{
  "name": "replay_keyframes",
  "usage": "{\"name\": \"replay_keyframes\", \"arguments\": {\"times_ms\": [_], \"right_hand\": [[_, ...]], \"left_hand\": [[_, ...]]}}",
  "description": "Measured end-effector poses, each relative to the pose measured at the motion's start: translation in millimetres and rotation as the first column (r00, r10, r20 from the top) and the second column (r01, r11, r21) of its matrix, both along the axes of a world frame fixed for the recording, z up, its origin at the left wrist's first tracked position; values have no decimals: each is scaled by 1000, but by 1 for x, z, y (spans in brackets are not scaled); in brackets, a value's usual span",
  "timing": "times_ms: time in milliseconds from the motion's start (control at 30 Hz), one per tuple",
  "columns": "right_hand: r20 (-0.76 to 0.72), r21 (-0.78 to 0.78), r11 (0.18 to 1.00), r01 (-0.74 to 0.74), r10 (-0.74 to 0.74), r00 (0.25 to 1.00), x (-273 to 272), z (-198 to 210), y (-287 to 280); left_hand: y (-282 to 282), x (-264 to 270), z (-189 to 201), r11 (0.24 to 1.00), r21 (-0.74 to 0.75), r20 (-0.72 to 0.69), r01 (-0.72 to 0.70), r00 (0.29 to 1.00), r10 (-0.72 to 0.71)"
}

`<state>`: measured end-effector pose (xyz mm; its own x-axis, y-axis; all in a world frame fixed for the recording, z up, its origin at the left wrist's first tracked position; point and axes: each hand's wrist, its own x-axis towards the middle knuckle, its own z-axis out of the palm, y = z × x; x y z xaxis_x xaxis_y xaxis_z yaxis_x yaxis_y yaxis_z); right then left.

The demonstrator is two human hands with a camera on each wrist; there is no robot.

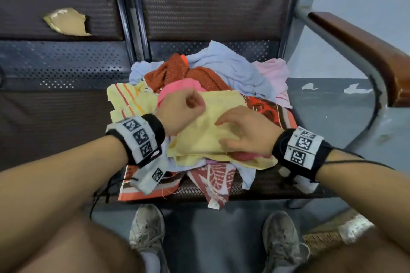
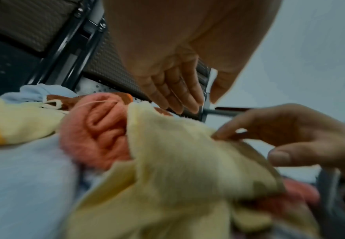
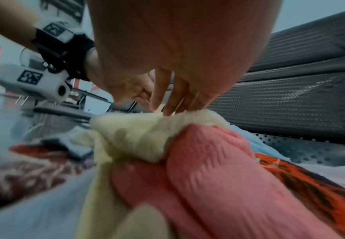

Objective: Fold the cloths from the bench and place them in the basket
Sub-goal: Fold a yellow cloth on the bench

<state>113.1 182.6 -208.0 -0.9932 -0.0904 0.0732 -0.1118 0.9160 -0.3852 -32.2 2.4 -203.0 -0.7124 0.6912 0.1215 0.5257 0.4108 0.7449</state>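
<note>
Yellow was the cloth I had picked, the plain yellow cloth lying on top of the heap at the middle of the head view. My right hand lay spread on it, fingers nearly straight and pressing its lower right part flat, I judge to pin it so it would not slide on the loose pile beneath. My left hand hovered over the cloth's upper left. From above it looked balled up, but the left wrist view showed the fingers hanging straight and together above the cloth's raised edge, gripping nothing.

A pink cloth bulged from under that yellow edge, and a second fold of pink showed below my right palm, which explains why the yellow one sat humped rather than flat. Behind, toward the upper middle of the frame, lay an orange knitted cloth and a pale blue cloth; patterned red pieces hung off the front of the bench seat.

The whole pile sat on the bench, unfolded. I saw no basket for certain, only a woven rim at the lower right that may be one.
</note>
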Motion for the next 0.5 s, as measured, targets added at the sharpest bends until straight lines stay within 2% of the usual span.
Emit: {"name": "replay_keyframes", "arguments": {"times_ms": [33, 100, 133, 167, 267, 333, 433, 500], "right_hand": [[31, 62, 997, -42, 40, 999, 4, -6, 4], [110, 184, 979, -83, 64, 992, 8, -14, 14], [152, 228, 970, -84, 50, 987, 9, -17, 18], [177, 245, 967, -74, 31, 984, 9, -20, 22], [140, 162, 987, -3, -20, 990, 9, -22, 25], [34, 75, 996, 52, -55, 998, 9, -15, 26], [-143, -32, 996, 89, -92, 985, 14, -3, 23], [-165, -110, 987, 119, -136, 977, 19, 3, 20]], "left_hand": [[-8, 7, -6, 986, -118, -14, 114, 993, -117], [-24, 15, -20, 875, -392, -70, 283, 939, -336], [-30, 18, -26, 821, -470, -76, 323, 912, -402], [-35, 20, -30, 801, -495, -78, 336, 901, -426], [-38, 20, -35, 858, -430, -136, 283, 919, -371], [-39, 19, -32, 887, -396, -153, 236, 936, -317], [-42, 17, -27, 921, -340, -77, 190, 971, -228], [-45, 17, -23, 930, -318, -53, 186, 976, -213]]}}
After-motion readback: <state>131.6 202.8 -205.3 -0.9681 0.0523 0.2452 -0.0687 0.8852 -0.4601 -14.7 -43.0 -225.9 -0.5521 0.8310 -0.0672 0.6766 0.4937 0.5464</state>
